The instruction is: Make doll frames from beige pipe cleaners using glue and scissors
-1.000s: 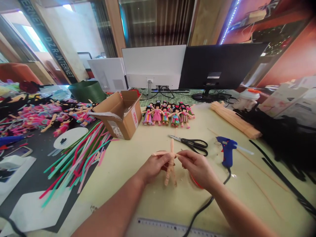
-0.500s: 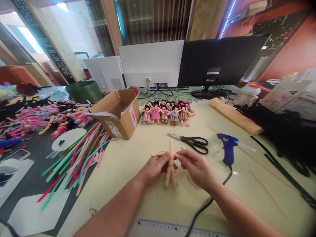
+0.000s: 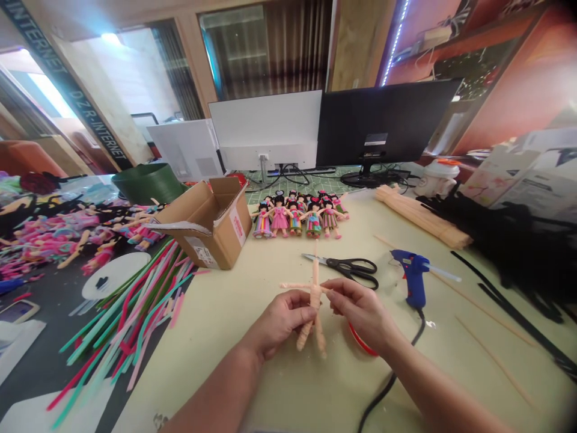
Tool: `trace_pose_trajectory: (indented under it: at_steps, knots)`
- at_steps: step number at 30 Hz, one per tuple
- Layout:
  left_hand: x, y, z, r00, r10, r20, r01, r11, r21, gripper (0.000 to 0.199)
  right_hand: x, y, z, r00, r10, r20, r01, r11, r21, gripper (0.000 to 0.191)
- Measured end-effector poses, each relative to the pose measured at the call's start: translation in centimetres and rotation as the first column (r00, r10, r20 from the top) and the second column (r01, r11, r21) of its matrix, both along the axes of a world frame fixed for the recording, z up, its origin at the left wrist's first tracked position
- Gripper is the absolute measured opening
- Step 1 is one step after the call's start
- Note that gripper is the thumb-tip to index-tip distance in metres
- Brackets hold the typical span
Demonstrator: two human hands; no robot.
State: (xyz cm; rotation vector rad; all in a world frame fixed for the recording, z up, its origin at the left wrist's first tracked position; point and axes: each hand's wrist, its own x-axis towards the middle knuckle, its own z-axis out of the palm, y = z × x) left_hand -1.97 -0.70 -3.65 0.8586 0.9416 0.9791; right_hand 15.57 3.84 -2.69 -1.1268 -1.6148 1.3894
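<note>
A peach pipe-cleaner doll body (image 3: 315, 296) with arms, two legs and a stem for the neck is held above the table in front of me. My left hand (image 3: 282, 322) pinches it low on the torso, thumb in front, with the legs sticking out below. Fingertips of my right hand (image 3: 360, 310) are closed on the doll's arm at the right. Black-handled scissors (image 3: 354, 267) lie just beyond the hands. A red ring-shaped thing (image 3: 360, 341) shows partly from under my right hand. The blue glue gun (image 3: 413, 273) rests to the right, its cord running towards me.
Finished dolls (image 3: 295, 219) lie in rows beside an open cardboard box (image 3: 216, 225). Coloured pipe cleaners (image 3: 130, 307) spread at the left, near a heap of dolls (image 3: 67, 234). Right are a peach pipe-cleaner bundle (image 3: 421, 218) and black pipe cleaners (image 3: 505, 246). Monitors (image 3: 387, 123) stand behind.
My left hand has slid down from the doll's chest to its lower torso. My right hand stays at the doll's arm. The red ring has come into sight, and the view has tilted up.
</note>
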Motion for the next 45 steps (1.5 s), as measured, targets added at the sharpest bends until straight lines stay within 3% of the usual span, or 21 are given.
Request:
trace_pose_trajectory:
  at_steps: [15, 20, 28, 32, 37, 45]
  knots:
    - [0.6, -0.1, 1.1, 1.000, 0.009, -0.007, -0.008, 0.999, 0.046, 0.023, 0.2, -0.3, 0.0, 0.998, 0.047, -0.040, -0.048, 0.998, -0.031, 0.026]
    - [0.6, 0.1, 0.6, 0.999, 0.040, 0.031, -0.042, 0.997, 0.060, 0.031, 0.0, -0.5, -0.7, 0.996, 0.084, -0.008, -0.084, 0.996, 0.010, 0.025]
    - [0.7, 0.0, 0.4, 0.992, 0.109, -0.063, -0.105, 0.992, 0.069, 0.042, 0.0, -0.5, -1.0, 0.989, 0.141, 0.037, -0.143, 0.988, 0.059, 0.031]
    - [0.6, 0.1, -0.2, 0.982, 0.134, -0.135, -0.119, 0.986, 0.114, 0.038, -0.1, -0.8, -0.7, 0.985, 0.151, 0.079, -0.157, 0.985, 0.066, 0.029]
    - [0.5, 0.1, -0.7, 0.982, 0.157, -0.110, -0.141, 0.980, 0.144, 0.028, -0.4, -1.1, -0.3, 0.981, 0.155, 0.114, -0.165, 0.983, 0.078, 0.027]
    - [0.5, -0.3, 0.3, 0.980, 0.111, -0.164, -0.080, 0.980, 0.184, 0.035, -0.4, -1.1, -0.6, 0.982, 0.156, 0.104, -0.166, 0.981, 0.096, 0.025]
